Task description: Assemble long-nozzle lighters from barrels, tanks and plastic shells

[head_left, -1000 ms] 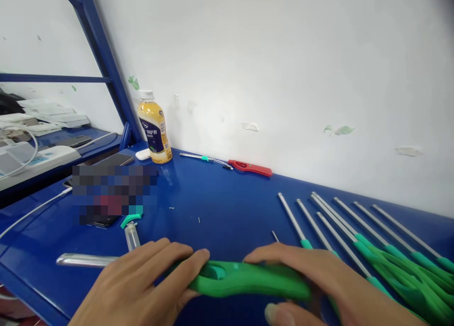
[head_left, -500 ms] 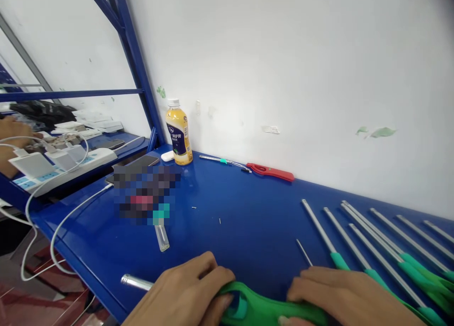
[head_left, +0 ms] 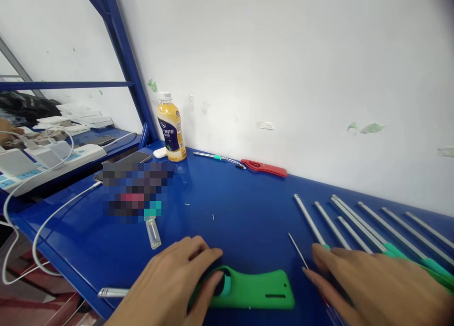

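Note:
A green long-necked lighter (head_left: 255, 288) lies on the blue table in front of me, with a slot and a small hole near its right end. My left hand (head_left: 177, 278) grips its left part, thumb beside the teal trigger; its metal tube (head_left: 112, 293) pokes out to the left of the hand. Over a thin screwdriver (head_left: 297, 249) hovers my right hand (head_left: 372, 278), thumb and fingers apart around the shaft. Its handle is partly hidden beneath that hand. Two small screws, one of them a screw (head_left: 213, 217) standing out near the middle, lie beyond the lighter.
Several lighters with metal tubes (head_left: 351, 222) lie side by side at right. Along the wall are a red lighter casing (head_left: 264, 168) and a yellow drink bottle (head_left: 171, 129). A clear plastic piece (head_left: 153, 233), phone (head_left: 136, 159), and white power strip (head_left: 87, 153) with cables occupy the left.
My right hand has let go of the lighter's right end and moved right to the screwdriver. The left hand keeps its hold. The view has shifted slightly to the right.

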Available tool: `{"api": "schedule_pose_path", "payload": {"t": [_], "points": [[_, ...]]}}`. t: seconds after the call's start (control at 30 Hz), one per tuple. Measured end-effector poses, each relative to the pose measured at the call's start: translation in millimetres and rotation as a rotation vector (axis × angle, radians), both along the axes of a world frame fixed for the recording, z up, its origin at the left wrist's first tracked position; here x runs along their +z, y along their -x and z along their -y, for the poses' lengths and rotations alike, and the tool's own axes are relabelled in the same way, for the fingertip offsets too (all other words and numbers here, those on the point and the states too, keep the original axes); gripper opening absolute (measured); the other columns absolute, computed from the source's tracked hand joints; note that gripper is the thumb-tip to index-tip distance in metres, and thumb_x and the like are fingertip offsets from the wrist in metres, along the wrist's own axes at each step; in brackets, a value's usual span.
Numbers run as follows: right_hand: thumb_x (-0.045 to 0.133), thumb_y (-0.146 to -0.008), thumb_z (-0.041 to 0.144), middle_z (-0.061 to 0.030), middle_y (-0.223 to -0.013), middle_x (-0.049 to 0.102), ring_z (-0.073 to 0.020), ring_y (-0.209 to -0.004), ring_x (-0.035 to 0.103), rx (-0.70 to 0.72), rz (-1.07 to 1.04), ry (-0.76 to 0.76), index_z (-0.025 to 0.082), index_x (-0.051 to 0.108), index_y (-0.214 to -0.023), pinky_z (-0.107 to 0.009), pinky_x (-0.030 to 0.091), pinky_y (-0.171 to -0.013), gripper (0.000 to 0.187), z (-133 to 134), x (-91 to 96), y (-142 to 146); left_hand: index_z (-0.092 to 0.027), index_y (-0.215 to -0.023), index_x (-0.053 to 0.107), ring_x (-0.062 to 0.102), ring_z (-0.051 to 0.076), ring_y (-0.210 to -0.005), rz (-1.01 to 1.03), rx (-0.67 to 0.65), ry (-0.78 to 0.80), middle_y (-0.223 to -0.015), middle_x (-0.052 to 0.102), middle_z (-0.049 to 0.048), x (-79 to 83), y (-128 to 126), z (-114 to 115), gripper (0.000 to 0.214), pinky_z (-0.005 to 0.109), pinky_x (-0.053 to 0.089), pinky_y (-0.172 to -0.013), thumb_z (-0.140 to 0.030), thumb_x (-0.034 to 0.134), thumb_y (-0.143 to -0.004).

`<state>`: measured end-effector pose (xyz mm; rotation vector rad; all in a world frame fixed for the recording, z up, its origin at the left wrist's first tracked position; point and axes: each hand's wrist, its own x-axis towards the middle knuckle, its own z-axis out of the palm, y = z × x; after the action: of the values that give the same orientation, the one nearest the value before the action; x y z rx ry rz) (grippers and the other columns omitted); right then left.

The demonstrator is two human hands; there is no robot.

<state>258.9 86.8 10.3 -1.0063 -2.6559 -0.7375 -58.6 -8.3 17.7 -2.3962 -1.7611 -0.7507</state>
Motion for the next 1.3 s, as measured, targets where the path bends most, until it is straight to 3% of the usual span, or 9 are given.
{"api": "schedule_pose_path", "payload": {"t": [0.13,0.27,0.6,0.7,0.83,0.97,1.07,1.2,1.3], "points": [[0.041,-0.097,0.014,0.0040,-0.053,0.064,-0.0208,-0.036,0.062,0.053,-0.039,0.092,0.028,0.060,-0.079,-0.039,0.035,-0.040,0.029,1,11.0,12,-0.026,-0.121,0.075,0.079,0.024,-0.092,-0.038,0.135,0.047,-0.108,0.078,0.0055,0.9,14,-23,0.036,0.035,0.064,-0.077,-0.025,0.043,-0.106],[0.041,-0.098,0.014,0.0043,-0.057,0.063,-0.0207,-0.040,0.064,0.058,-0.066,0.118,0.029,0.051,-0.080,-0.040,0.036,-0.043,0.026,0,18.5,13,-0.024,-0.127,0.072,0.078,0.025,-0.093,-0.079,0.220,0.171,-0.107,0.077,0.0068,7.7,21,-47,0.034,0.038,0.060,-0.079,-0.023,0.045,-0.106],[0.031,-0.099,0.008,-0.0009,-0.062,0.069,-0.0165,-0.036,0.057,0.124,-0.122,0.114,0.020,0.062,-0.102,-0.034,0.029,-0.037,0.033,3,50.3,9,-0.021,-0.100,0.070,0.074,0.027,-0.088,-0.149,0.280,0.307,-0.098,0.075,0.0062,19.0,1,-70,0.017,0.035,0.050,-0.073,-0.021,0.053,-0.103],[0.031,-0.096,0.005,-0.0124,-0.096,0.081,-0.0211,-0.059,0.072,0.116,-0.079,0.057,0.016,0.065,-0.115,-0.034,0.048,-0.048,0.040,7,50.0,0,-0.020,-0.094,0.067,0.072,0.026,-0.086,-0.142,0.254,0.316,-0.097,0.073,0.0068,12.2,2,-76,0.019,0.036,0.049,-0.075,-0.018,0.050,-0.101],[0.034,-0.090,0.002,-0.0182,-0.144,0.067,-0.0361,-0.113,0.074,0.219,-0.025,-0.045,0.018,0.055,-0.145,-0.050,0.060,-0.083,0.061,10,36.1,-18,-0.019,-0.088,0.062,0.069,0.027,-0.082,-0.111,0.208,0.277,-0.093,0.068,0.0091,5.3,3,-78,0.021,0.040,0.049,-0.076,-0.019,0.044,-0.100],[0.035,-0.084,-0.002,-0.0255,-0.138,0.069,-0.0412,-0.113,0.073,0.233,0.004,-0.086,0.006,0.059,-0.139,-0.051,0.061,-0.073,0.061,10,39.9,-9,-0.021,-0.088,0.061,0.067,0.024,-0.076,-0.023,0.132,0.208,-0.085,0.067,0.0048,8.5,-3,-66,0.019,0.038,0.049,-0.072,-0.023,0.045,-0.097],[0.037,-0.093,0.002,-0.0125,-0.104,0.078,-0.0292,-0.086,0.078,0.185,-0.127,0.093,0.017,0.071,-0.113,-0.039,0.058,-0.058,0.041,5,57.1,12,-0.025,-0.089,0.062,0.064,0.016,-0.068,0.077,0.055,0.155,-0.079,0.067,-0.0033,14.6,-15,-51,0.017,0.028,0.049,-0.065,-0.026,0.049,-0.099],[0.069,-0.098,0.026,0.0041,-0.085,0.075,-0.0152,-0.063,0.071,0.076,-0.514,0.380,0.030,0.068,-0.094,-0.026,0.054,-0.053,0.006,0,77.9,25,-0.028,-0.101,0.067,0.067,0.006,-0.069,0.311,-0.083,0.037,-0.082,0.070,-0.0103,17.7,-35,-34,0.010,0.013,0.051,-0.067,-0.024,0.058,-0.101],[0.079,-0.093,0.038,0.0105,-0.082,0.076,-0.0118,-0.062,0.071,0.108,-0.682,0.500,0.034,0.068,-0.093,-0.019,0.054,-0.053,0.012,3,86.9,22,-0.031,-0.119,0.068,0.072,0.002,-0.081,0.400,-0.162,-0.030,-0.094,0.074,-0.0103,14.8,-41,-27,0.025,0.006,0.052,-0.079,-0.016,0.060,-0.102]]}}
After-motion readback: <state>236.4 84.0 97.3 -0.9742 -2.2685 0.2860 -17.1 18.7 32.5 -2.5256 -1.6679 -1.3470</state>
